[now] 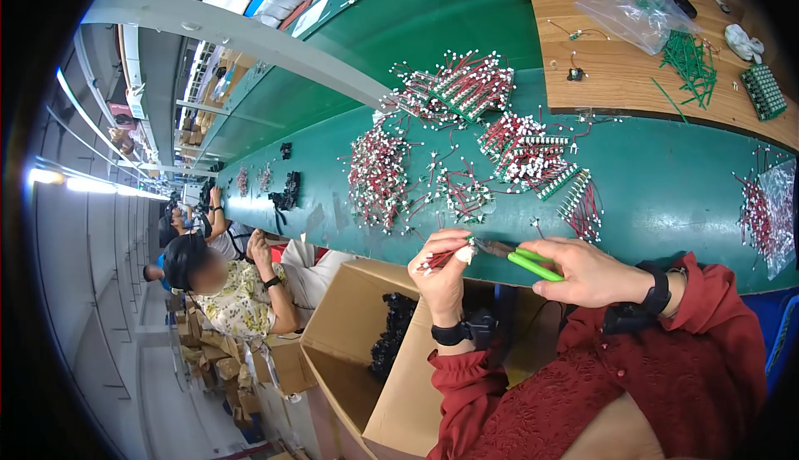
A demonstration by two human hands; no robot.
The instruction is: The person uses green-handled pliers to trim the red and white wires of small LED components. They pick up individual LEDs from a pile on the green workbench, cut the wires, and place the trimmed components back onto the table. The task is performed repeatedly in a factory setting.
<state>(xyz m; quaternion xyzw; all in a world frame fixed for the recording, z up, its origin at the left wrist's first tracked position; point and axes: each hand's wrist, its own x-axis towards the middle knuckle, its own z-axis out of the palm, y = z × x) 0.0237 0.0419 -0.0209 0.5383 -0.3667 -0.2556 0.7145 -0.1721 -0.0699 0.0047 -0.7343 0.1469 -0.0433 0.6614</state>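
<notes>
My left hand (443, 281) is closed around a small bunch of red wires with white connectors (434, 260), just over the front edge of the green bench. A white covering shows on one of its fingertips. In my right hand (583, 273) are pliers with bright green handles (537, 264), their dark jaws reaching to the work at my left fingertips. Whether the jaws are closed on a wire is too small to tell. Beyond my hands lie small green circuit boards with red wires (574, 198) and a heap of red-wired connectors (379, 177).
A wooden board (599, 86) at the back right bears green strips (691, 69) and a clear plastic bag (637, 15). More red wires (755, 210) lie at the far right. An open cardboard box (341, 352) stands left of my lap. Co-workers (241, 285) sit along the bench at left.
</notes>
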